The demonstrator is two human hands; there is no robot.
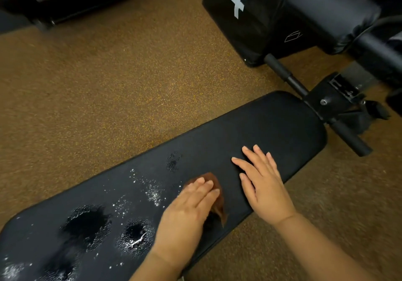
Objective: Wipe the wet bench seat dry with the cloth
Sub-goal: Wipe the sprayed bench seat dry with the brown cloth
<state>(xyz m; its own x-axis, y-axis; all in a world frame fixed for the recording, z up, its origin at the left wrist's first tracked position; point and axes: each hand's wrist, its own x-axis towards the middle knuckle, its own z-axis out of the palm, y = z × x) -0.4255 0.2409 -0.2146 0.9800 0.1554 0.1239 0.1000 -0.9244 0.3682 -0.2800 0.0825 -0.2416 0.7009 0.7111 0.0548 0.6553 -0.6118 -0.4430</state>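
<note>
Bench seat [272, 128] lies under both our hands: our left hand [191, 206] presses the brown cloth [214, 193] flat under spread fingers, puddles [87, 222] just left; our right hand [261, 180], open and empty, braces on dry padding.

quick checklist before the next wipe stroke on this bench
1. Cloth under the left hand: ok, palm pressed flat on it.
2. Right hand bracing the bench seat: ok, flat on a dry-looking part.
3. Wet patches remaining: not ok, puddles and droplets lie to the left of the cloth.
4. Path to the puddles: ok, nothing lies on the seat between.
5. Cloth dry enough to absorb: cannot tell.
</note>
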